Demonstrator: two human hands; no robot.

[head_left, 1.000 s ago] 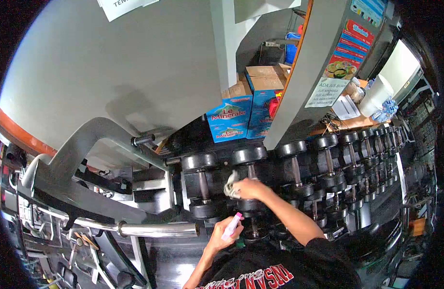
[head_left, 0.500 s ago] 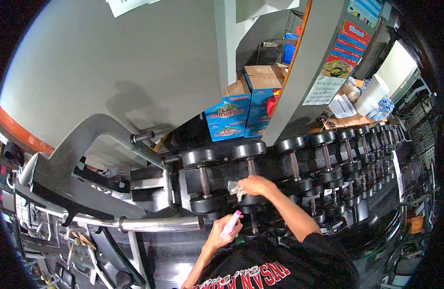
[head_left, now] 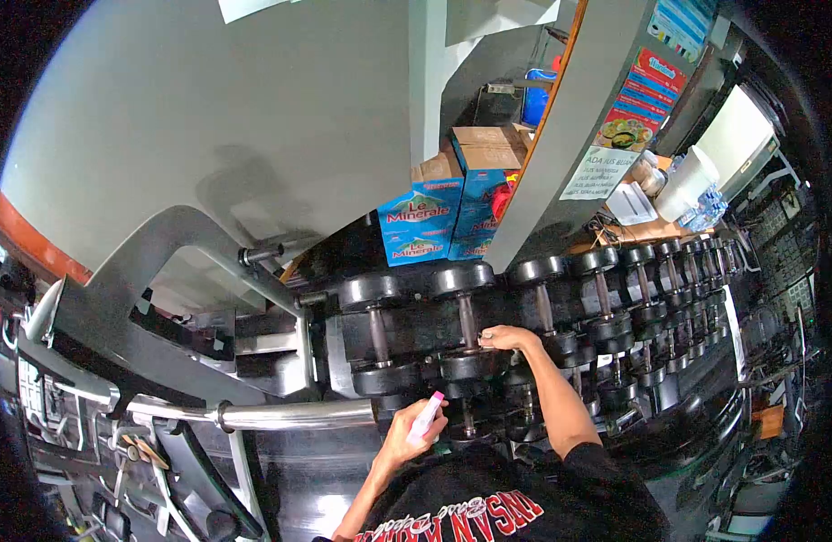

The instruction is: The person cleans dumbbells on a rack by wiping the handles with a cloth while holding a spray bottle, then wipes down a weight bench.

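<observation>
My left hand (head_left: 411,435) is closed around a small pale bottle with a pink top (head_left: 425,417), which points up and away from me. My right hand (head_left: 509,339) reaches to the near head of a black dumbbell (head_left: 466,321), at the right side of its handle. Its fingers are curled, and the whitish cloth in them is mostly hidden now. Another dumbbell (head_left: 378,334) lies just to the left, and a third dumbbell (head_left: 544,305) to the right, all on the upper level of the rack.
More dumbbells (head_left: 643,282) run off to the right in two levels. Blue water cartons (head_left: 422,221) are stacked behind the rack, beside a grey pillar (head_left: 560,135). At left stand a grey machine frame (head_left: 177,226) and a chrome bar (head_left: 299,415). A wooden table (head_left: 646,230) holds papers and bottles.
My right hand has moved right and slightly up from the dumbbell's handle, and the cloth has mostly gone from sight. My left hand with the bottle has shifted slightly left.
</observation>
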